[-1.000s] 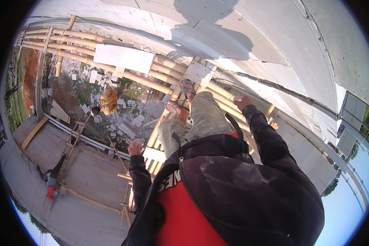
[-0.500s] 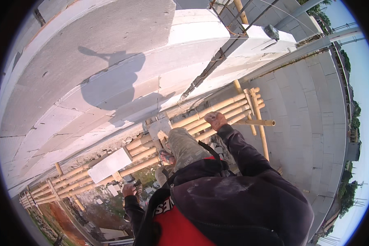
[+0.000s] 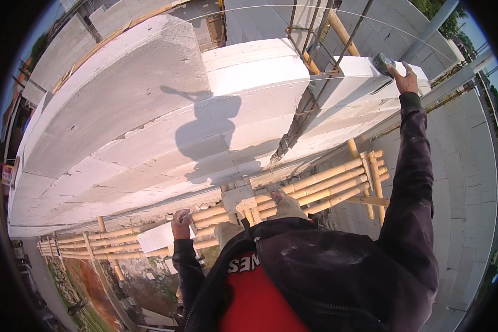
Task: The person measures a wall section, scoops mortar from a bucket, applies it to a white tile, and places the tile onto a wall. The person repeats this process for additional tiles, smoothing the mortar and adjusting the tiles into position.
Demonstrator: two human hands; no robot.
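My right hand (image 3: 405, 82) is stretched out to the top of the white block wall (image 3: 249, 105). Its fingers are apart, beside a dark grey rounded object (image 3: 382, 63) with a black strap-like piece, perhaps a tape measure. The fingertips come up to this object's edge; whether they touch it I cannot tell. At the lower left hangs my left hand (image 3: 181, 223), fingers loosely bent, nothing visible in it. Below it a white block (image 3: 161, 238) lies across the bamboo poles. I stand on the bamboo scaffold (image 3: 332, 188).
Steel reinforcing bars (image 3: 346, 41) rise from a gap in the wall. A thin string (image 3: 282, 6) runs above the wall top. A grey pipe (image 3: 454, 77) slants at the right. Below the scaffold lies rubble-strewn ground (image 3: 152, 276).
My right hand has moved from above the bamboo up and right to the wall top. My left hand has risen. The view has shifted, showing more of the wall top.
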